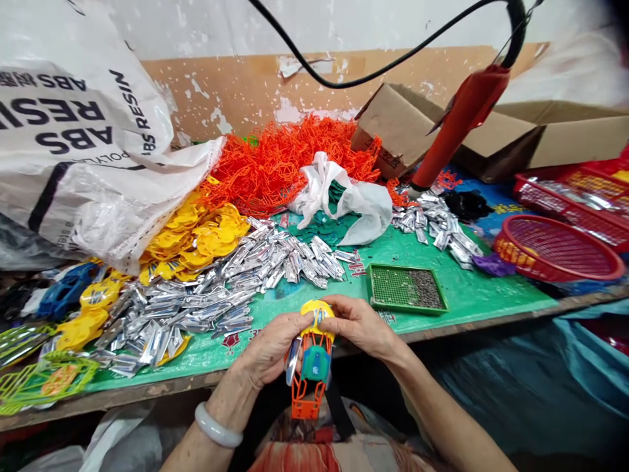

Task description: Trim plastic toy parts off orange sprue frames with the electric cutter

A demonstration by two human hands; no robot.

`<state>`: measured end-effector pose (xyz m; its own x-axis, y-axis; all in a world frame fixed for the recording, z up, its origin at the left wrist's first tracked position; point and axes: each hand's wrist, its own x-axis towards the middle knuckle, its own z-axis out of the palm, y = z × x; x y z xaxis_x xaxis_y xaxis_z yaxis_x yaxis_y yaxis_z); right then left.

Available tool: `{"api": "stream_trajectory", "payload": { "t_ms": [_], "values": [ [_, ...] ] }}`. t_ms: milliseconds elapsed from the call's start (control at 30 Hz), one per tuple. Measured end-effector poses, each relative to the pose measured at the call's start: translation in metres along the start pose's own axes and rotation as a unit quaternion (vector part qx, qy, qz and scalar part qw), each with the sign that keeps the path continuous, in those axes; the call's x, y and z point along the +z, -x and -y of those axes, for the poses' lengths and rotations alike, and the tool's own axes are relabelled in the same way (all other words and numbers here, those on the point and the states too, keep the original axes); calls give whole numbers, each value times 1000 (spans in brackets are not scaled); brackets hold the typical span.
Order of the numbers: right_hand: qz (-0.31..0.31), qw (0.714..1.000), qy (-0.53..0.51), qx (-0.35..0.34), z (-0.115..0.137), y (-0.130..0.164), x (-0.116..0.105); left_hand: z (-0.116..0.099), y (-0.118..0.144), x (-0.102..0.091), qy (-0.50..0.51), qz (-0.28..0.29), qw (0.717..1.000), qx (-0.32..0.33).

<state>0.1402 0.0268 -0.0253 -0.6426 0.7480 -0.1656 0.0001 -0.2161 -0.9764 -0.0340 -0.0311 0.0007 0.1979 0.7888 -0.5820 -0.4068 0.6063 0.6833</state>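
Note:
Close to the table's front edge, both hands hold a plastic toy assembly (316, 362) made of a yellow shell, an orange lattice frame and a teal block. My left hand (275, 344) grips its left side, thumb on the yellow shell, and a silver strip (293, 360) sticks out below those fingers. My right hand (361, 322) pinches the yellow shell from the right; the fingertips partly cover it. Beyond the hands lie a heap of silver pieces (211, 295) and a pile of yellow shells (196, 236). A green tray (376, 303) of small metal pieces, likely screws, sits to the right.
Orange lattice frames (289, 164) are heaped at the back, beside a white bag (366, 206) over teal pieces. A red electric screwdriver (459, 128) hangs from a black cable at right. Red baskets (560, 262), cardboard boxes (403, 124) and a big resin sack (88, 151) flank the work area.

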Motion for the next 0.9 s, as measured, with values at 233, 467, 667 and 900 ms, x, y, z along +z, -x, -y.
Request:
{"api": "stream_trajectory", "payload": {
  "t_ms": [233,467,667,900],
  "values": [
    [-10,997,80,-19,2,-2,3,-4,-1,-2,29,-12,999,-5],
    [-63,975,214,-19,14,1,12,-4,-2,-9,49,-18,998,-22],
    [-57,969,236,-38,27,3,15,-6,0,-2,66,-52,996,-10],
    [-419,857,199,-226,52,33,-47,0,9,25,8,-50,999,-11]
  ]
}}
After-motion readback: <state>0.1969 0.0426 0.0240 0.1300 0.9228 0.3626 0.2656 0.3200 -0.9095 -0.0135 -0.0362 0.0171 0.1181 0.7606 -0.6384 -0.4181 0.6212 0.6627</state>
